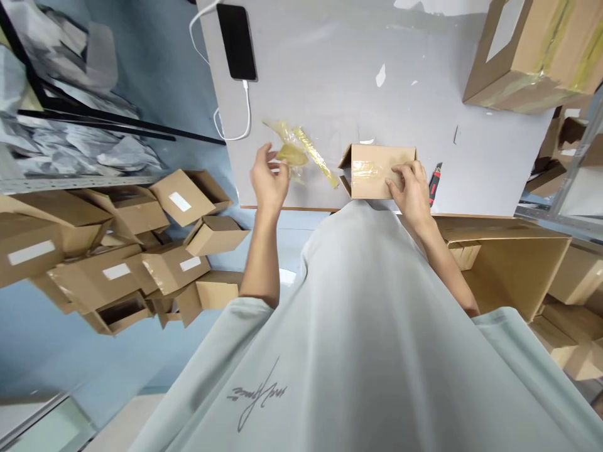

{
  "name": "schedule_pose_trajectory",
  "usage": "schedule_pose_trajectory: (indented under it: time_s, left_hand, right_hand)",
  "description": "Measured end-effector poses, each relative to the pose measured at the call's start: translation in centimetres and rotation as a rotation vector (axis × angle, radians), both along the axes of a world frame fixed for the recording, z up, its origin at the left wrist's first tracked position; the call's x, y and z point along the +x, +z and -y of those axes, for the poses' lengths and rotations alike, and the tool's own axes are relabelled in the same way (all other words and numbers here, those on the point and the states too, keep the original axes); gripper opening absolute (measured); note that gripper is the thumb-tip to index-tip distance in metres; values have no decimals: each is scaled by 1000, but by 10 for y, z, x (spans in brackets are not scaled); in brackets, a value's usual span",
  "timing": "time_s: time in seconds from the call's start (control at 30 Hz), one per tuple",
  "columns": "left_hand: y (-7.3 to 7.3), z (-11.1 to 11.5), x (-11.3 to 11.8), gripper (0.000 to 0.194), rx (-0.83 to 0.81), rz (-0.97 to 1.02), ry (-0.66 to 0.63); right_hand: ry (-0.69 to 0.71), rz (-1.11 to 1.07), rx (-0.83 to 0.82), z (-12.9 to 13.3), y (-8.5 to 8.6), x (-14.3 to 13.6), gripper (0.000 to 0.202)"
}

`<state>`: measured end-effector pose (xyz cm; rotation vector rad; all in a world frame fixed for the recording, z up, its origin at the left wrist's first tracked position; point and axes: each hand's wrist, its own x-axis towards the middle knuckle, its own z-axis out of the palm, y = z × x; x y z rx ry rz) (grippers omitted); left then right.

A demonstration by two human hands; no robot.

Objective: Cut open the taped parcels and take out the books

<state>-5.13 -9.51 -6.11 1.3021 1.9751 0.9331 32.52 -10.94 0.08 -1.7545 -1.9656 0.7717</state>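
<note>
A small cardboard box [372, 182] lies near the front edge of the grey table [330, 75], its flaps at the left end open and clear tape on its upper face. My right hand [409, 188] rests on the right part of that face, its fingers bent against the cardboard. Crumpled yellowish tape [293, 154] lies to the left, and my left hand [271, 176] touches it with fingers curled. A flat strip of yellow tape [316, 157] sits between the crumpled tape and the box. Just right of my right hand is a red and black utility knife [435, 183].
A black phone [237, 43] with a white cable is at the back left. One large taped box [532, 63] stands at the back right. Several boxes [174, 270] are piled at lower left, and a big open carton [513, 270] is below the table at right.
</note>
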Motion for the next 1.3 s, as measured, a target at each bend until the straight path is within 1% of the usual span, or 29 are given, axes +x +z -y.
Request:
schedule_pose_trajectory:
  time_s: [0.03, 0.07, 0.1, 0.17, 0.23, 0.3, 0.37, 0.47, 0.57, 0.7, 0.83, 0.97, 1.1, 1.2, 1.3]
  left_hand:
    - [-2, 0, 8, 55, -3, 1, -22]
    - [-1, 0, 19, 55, -7, 7, -66]
    - [3, 0, 32, 53, -14, 20, -129]
    - [17, 0, 62, 48, -96, 82, -290]
    - [29, 0, 90, 51, -148, 107, -406]
    - [34, 0, 110, 60, -120, 106, -460]
    - [32, 0, 119, 68, -54, 106, -477]
    - [29, 3, 118, 70, 4, 122, -484]
    - [31, 5, 113, 63, 17, 113, -457]
    - [38, 4, 112, 45, 21, 78, -406]
    - [37, 0, 114, 40, -22, 82, -417]
    - [29, -3, 114, 42, -34, 96, -420]
    - [16, -5, 113, 44, -72, 130, -481]
    - [6, -7, 112, 40, -89, 163, -498]
    - [0, -7, 112, 34, -89, 177, -492]
  right_hand:
    - [21, 9, 15, -1, 2, -2, 22]
    - [48, 9, 24, -3, 4, -5, 22]
    - [78, 3, 24, -5, 6, -9, 23]
    - [127, -11, -1, -10, 7, -15, 26]
    - [143, -6, -29, -13, 5, -21, 32]
    - [145, 20, -38, -16, 1, -26, 38]
    - [156, 51, -42, -19, -2, -30, 45]
    - [196, 87, -56, -24, -3, -38, 51]
    - [240, 100, -68, -32, 0, -49, 52]
    - [283, 112, -114, -42, 8, -60, 43]
    - [300, 122, -153, -48, 14, -67, 35]
    - [313, 167, -142, -51, 16, -74, 33]
    - [349, 249, -137, -53, 17, -77, 31]
    - [340, 229, -153, -52, 15, -77, 31]
    - [343, 195, -157, -51, 11, -78, 34]
